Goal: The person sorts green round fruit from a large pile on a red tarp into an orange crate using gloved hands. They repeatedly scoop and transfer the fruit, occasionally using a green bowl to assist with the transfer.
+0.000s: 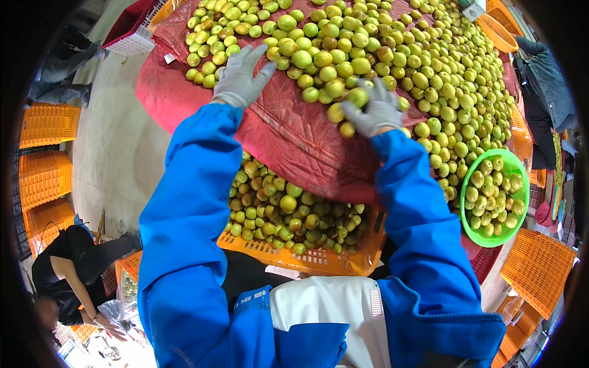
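Yellow-green fruits (361, 66), probably jujubes, some with brown patches, lie heaped on a red cloth (294, 124). My left hand (241, 80), in a grey knit glove, rests with spread fingers at the heap's near left edge; nothing shows in its grip. At the heap's front, my gloved right hand (379, 108) is blurred. One green fruit (357, 97) sits between its thumb and fingers; whether it is gripped is unclear. Below the cloth's edge, an orange plastic crate (317, 262) holds more fruits, partly hidden by the cloth.
A bright green basket (523, 184) of fruits stands at the right. Orange crates (536, 264) are stacked on both sides. A person in black (69, 276) bends at lower left; another in a denim jacket (547, 83) stands at right. A dark red crate (133, 41) is at upper left.
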`<state>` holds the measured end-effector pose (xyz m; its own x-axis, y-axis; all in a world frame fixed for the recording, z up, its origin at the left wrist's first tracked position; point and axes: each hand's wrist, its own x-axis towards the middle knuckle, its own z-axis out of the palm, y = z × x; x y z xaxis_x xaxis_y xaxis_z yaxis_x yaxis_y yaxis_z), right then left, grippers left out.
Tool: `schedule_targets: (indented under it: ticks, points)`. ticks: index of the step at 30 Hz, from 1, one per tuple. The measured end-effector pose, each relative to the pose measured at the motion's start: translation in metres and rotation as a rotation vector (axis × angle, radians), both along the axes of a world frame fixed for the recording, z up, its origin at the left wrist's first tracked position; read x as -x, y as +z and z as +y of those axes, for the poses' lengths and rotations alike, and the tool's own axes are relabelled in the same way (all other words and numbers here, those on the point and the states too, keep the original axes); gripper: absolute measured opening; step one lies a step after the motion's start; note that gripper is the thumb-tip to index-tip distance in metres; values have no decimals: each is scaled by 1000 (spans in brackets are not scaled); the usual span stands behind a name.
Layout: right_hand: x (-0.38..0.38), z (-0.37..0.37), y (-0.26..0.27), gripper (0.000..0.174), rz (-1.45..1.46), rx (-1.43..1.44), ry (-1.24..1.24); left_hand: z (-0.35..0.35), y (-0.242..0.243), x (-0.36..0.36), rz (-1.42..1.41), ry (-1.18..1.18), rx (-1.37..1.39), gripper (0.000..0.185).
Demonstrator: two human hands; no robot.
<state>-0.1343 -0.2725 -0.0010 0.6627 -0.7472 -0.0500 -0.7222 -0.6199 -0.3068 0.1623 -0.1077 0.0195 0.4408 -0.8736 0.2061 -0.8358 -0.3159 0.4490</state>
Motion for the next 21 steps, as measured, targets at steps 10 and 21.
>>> schedule_targets:
  ticks: [10, 21]
  points:
    - [46, 101, 48, 86, 152, -47, 573, 1, 1, 87, -109, -354, -610, 73]
    - [-87, -54, 46, 102, 185, -50, -60, 31, -18, 54, -140, 4, -63, 65]
